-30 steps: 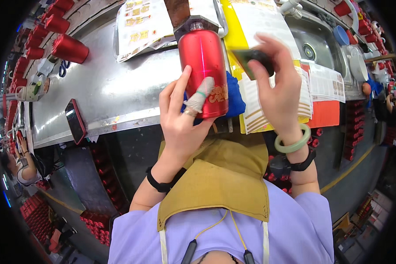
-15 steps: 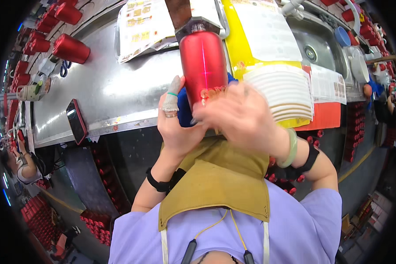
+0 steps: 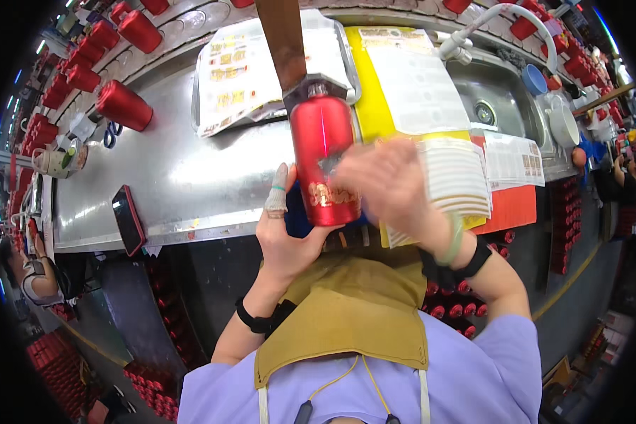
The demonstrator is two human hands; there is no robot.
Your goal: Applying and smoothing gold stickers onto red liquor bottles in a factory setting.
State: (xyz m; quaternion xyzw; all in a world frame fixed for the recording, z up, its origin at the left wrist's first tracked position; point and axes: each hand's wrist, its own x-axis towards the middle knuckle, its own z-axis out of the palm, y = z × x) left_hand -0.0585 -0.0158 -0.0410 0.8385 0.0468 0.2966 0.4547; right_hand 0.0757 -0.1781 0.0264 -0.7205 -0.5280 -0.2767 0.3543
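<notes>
A glossy red metal bottle lies in front of me, its neck at a dark angular holder on a brown upright bar. Gold decoration marks the bottle's side near its base. My left hand grips the base end from the left, thumb beneath it; a pale finger cover with a green band is on one finger. Over the bottle's right side is my right hand, smeared by motion. A small dark patch shows at its fingertips, too blurred to name. Blue material peeks out beside the bottle.
A metal tray with printed sheets stands behind, left of a yellow board. White ridged strips lie to the right, before a sink. A phone, scissors and red bottles sit at left.
My right hand has moved up off the bottle's base end, and more gold decoration shows there. My left hand stays at the base. The whole view has shifted slightly.
</notes>
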